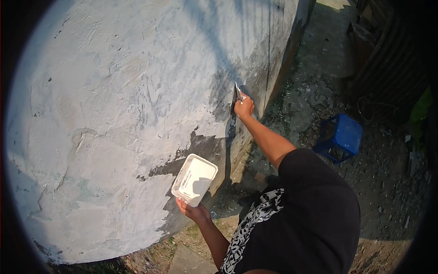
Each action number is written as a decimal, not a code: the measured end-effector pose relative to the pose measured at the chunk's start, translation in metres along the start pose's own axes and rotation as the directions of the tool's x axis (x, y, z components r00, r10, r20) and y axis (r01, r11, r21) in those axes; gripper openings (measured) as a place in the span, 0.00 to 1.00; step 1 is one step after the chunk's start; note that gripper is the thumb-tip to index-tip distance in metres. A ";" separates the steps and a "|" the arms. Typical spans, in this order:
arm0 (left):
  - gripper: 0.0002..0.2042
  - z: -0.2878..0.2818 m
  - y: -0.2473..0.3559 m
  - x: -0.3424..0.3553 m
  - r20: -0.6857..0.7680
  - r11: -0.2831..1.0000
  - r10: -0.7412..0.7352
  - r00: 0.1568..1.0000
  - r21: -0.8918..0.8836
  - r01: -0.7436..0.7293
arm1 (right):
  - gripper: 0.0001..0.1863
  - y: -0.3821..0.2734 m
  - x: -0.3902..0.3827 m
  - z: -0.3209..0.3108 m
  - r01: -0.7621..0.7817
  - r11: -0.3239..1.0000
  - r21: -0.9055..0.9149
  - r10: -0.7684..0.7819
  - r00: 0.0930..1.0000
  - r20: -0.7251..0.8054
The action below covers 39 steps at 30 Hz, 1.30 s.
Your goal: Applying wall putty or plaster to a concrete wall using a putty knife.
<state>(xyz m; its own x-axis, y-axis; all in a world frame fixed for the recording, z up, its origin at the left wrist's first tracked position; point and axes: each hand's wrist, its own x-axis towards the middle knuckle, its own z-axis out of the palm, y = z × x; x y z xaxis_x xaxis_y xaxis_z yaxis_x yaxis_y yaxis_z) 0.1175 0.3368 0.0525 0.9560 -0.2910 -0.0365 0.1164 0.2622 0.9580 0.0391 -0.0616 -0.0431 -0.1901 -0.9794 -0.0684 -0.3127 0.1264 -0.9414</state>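
Spreading white paste [204, 171] on wall [114, 114], judging by tool and filled tub [181, 176]. Gripping scraper [237, 92] in right hand [245, 108], fingers curled tight, beside dark patch [221, 95] — unable to confirm blade contact. Clasping tub by near end in left hand [194, 212], before wall. Probably calls next for flat blade, steady pressure — over bare grey.

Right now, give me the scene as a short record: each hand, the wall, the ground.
Left hand: holds a pale rectangular tray by its near end
Tray contents: white paste
Right hand: grips a flat-bladed tool at the wall; contact unclear
Wall surface: mostly whitish, dark grey patches
Ground: blue stool, right side
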 end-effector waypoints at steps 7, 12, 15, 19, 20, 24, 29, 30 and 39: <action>0.28 -0.001 0.001 0.011 0.002 1.000 -0.001 1.000 0.022 0.001 | 0.27 0.005 -0.144 -0.009 0.346 0.925 0.155 -0.378 0.862 0.338; 0.26 0.005 0.005 0.026 -0.065 0.998 -0.020 0.998 -0.055 0.016 | 0.22 0.028 -0.092 -0.029 0.231 0.947 0.225 -0.303 0.873 0.381; 0.25 0.003 0.008 0.021 -0.095 0.999 -0.019 0.995 -0.047 0.014 | 0.20 0.037 -0.039 -0.024 0.233 0.951 0.203 -0.267 0.951 0.158; 0.27 0.002 0.015 0.011 -0.085 1.000 0.017 0.996 0.006 -0.017 | 0.22 0.004 0.001 -0.011 0.212 0.948 0.236 -0.210 0.977 -0.034; 0.27 -0.001 0.016 0.011 -0.095 1.000 0.023 0.995 0.006 -0.023 | 0.22 -0.013 -0.002 -0.012 0.213 0.952 0.220 -0.207 0.977 -0.053; 0.29 -0.008 0.021 0.009 -0.112 0.999 0.041 0.993 0.001 -0.042 | 0.25 -0.056 -0.096 -0.011 0.365 0.924 0.118 -0.378 0.917 0.123; 0.28 0.000 0.018 0.017 -0.040 0.999 0.035 0.999 -0.020 -0.036 | 0.25 -0.028 -0.150 -0.026 0.630 0.680 0.374 -0.713 0.688 0.136; 0.28 -0.003 0.014 0.023 -0.054 0.999 0.029 0.998 -0.024 -0.030 | 0.25 -0.023 -0.152 -0.031 0.633 0.647 0.425 -0.749 0.633 0.197; 0.25 0.002 0.012 0.019 -0.051 0.997 0.005 0.999 -0.081 -0.009 | 0.21 -0.041 -0.099 -0.043 0.408 0.866 0.287 -0.462 0.873 0.153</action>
<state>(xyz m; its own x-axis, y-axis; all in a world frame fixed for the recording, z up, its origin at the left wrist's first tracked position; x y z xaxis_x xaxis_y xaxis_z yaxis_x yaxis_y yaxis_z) 0.1367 0.3326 0.0638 0.9690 -0.2427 -0.0465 0.1295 0.3387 0.9319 0.0307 0.0367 0.0168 0.1210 -0.9380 0.3249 -0.0813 -0.3356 -0.9385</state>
